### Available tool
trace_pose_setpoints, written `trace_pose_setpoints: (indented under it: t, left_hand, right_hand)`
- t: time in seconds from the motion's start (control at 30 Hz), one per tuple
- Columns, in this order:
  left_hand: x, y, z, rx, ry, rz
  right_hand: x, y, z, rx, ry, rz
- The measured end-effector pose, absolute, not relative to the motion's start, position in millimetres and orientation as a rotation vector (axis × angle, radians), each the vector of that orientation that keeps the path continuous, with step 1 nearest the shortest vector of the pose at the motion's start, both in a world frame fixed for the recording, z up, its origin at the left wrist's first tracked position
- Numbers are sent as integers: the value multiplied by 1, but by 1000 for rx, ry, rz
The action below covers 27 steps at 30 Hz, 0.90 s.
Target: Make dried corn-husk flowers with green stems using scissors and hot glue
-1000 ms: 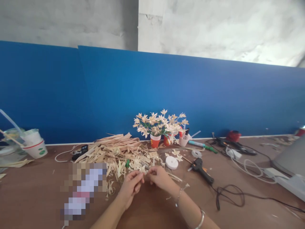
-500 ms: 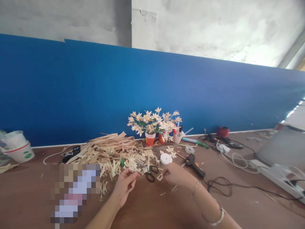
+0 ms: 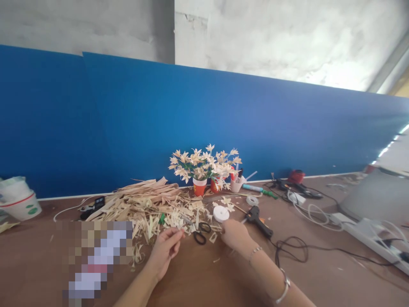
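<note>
My left hand point(image 3: 166, 250) is held over the front of the table, thumb and forefinger pinched together; whatever lies between them is too small to make out. Black-handled scissors point(image 3: 200, 237) lie just right of those fingertips. My right hand point(image 3: 235, 235) reaches down to the tabletop with its fingers curled, and their tips are mostly hidden. Just behind it is a white roll of tape point(image 3: 220, 214). A small pale husk piece point(image 3: 213, 238) lies left of its fingers. To its right rests a black glue gun point(image 3: 259, 221).
Dry husk strips point(image 3: 145, 202) are heaped at left. Pale flowers point(image 3: 200, 160) stand in a red cup point(image 3: 200, 187) by the blue partition point(image 3: 223, 111). A clear tape roll point(image 3: 252, 200), cables point(image 3: 300, 249) and a power strip point(image 3: 372, 243) lie rightward. White cups point(image 3: 24, 207) stand far left.
My right hand has shifted slightly upward, closer to the white roll. My left hand keeps its pinch in nearly the same place. The whole view has slid a little.
</note>
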State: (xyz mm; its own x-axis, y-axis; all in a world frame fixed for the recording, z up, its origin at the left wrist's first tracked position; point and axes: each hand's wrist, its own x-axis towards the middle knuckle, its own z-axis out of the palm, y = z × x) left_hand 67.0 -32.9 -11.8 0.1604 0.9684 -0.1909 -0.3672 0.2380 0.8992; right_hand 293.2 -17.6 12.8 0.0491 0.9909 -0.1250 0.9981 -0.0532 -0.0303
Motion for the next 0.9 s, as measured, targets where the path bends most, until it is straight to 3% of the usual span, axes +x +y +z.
trace_pose_setpoints:
  t: [0.9]
  left_hand:
    - [65, -31, -18, 742, 849, 1161]
  right_hand:
    - [304, -23, 35, 2074, 2152, -328]
